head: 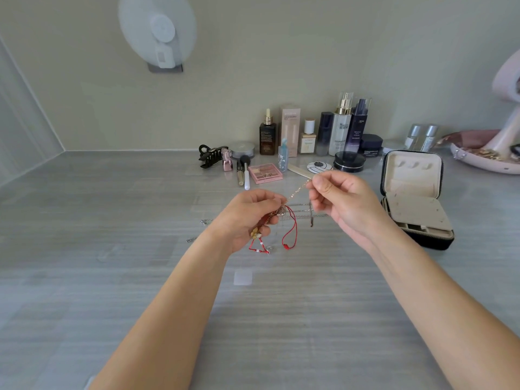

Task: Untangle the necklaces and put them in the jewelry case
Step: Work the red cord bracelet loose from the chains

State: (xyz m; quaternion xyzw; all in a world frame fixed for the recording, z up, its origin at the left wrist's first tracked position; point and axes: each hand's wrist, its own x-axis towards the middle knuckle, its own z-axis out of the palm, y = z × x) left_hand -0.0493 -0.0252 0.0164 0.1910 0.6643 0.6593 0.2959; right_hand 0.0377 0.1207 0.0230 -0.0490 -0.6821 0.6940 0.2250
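— Pinching is what both hands are doing. My left hand (247, 218) curls around the knot of necklaces (278, 213), and my right hand (343, 201) nips one end of the gold chain (295, 192) between thumb and forefinger.

— Why hold it up rather than work flat on the tabletop?

— Lifted, the chain runs taut between my hands, so I can judge where it enters the bundle. The red cord (291, 229) hangs loose below my left hand, its loops dangling toward the surface.

— And the rest?

— A few thin silver chains (305, 212) lie on the tabletop (112, 277) under my hands, around its middle. How they cross one another I cannot tell.

— Where does it all go?

— Into the jewelry case (410, 175), which stands open toward the right edge of the tabletop, lid upright, near my right hand. I'd guess it sits there so a freed strand travels only a short way. I see no necklace in it, so the untangling looks early.
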